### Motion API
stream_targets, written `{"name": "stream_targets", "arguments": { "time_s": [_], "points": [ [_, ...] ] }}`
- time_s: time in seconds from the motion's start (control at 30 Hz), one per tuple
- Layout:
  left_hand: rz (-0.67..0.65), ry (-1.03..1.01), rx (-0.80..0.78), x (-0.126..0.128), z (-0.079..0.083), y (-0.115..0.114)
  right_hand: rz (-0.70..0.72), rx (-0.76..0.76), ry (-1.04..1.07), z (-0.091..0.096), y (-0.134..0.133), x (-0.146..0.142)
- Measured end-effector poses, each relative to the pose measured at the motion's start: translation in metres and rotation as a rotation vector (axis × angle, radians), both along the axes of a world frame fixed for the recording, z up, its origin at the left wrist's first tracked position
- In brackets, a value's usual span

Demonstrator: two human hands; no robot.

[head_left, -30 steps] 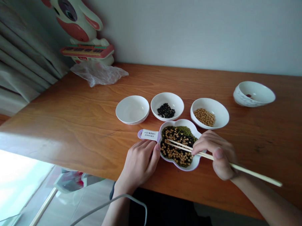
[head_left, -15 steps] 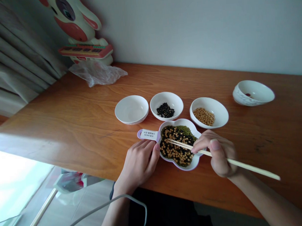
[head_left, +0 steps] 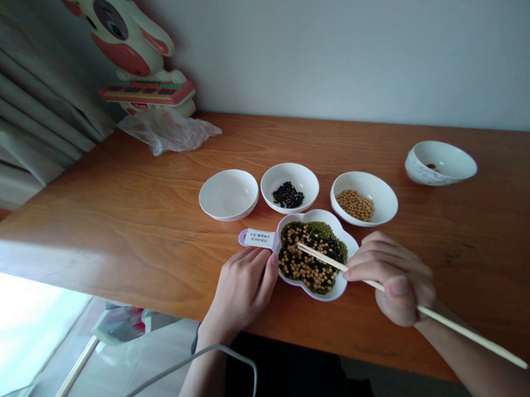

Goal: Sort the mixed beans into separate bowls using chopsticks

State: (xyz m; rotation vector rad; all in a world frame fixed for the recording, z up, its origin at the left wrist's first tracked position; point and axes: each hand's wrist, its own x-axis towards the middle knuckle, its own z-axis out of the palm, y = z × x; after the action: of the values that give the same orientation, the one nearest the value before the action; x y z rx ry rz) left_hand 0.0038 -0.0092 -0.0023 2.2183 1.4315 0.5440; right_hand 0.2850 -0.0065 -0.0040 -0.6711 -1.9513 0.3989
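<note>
A white, flower-shaped dish with a lilac rim [head_left: 345, 281] holds mixed black, tan and green beans [head_left: 309, 258]. My left hand [head_left: 245, 284] is closed on the dish's left edge beside its labelled handle [head_left: 258, 238], the thumb at the rim. In my right hand [head_left: 395, 277] is a pair of wooden chopsticks [head_left: 466, 330], their tips close together over the beans. Whether a bean is between the tips I cannot make out. Behind the dish stand a bowl with black beans [head_left: 308, 182] and a bowl with tan soybeans [head_left: 381, 196].
A plain white bowl [head_left: 228, 194] stands to the left of the black beans. Farther right is a patterned bowl [head_left: 448, 161] with a few reddish pieces. A plastic bag [head_left: 169, 131] and a cow toy keyboard [head_left: 148, 92] sit at the back left. A cable [head_left: 179, 363] crosses my left forearm.
My right hand has shifted right and slightly back from the dish, and the chopstick tips have moved a little right over the beans. My left hand stays on the dish.
</note>
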Motion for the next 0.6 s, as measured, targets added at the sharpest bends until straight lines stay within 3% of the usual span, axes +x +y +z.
{"name": "stream_targets", "arguments": {
  "time_s": [0.23,0.43,0.6],
  "points": [
    [-0.009,-0.015,-0.019,-0.001,-0.001,0.0,-0.071,0.223,-0.098,0.006,0.002,0.023],
    [-0.006,-0.025,-0.024,-0.003,-0.004,0.0,-0.305,0.484,-0.231,0.015,0.009,0.052],
    [-0.019,-0.033,-0.048,-0.004,-0.004,0.0,-0.507,0.437,-0.247,0.017,0.013,0.062]
  ]
}}
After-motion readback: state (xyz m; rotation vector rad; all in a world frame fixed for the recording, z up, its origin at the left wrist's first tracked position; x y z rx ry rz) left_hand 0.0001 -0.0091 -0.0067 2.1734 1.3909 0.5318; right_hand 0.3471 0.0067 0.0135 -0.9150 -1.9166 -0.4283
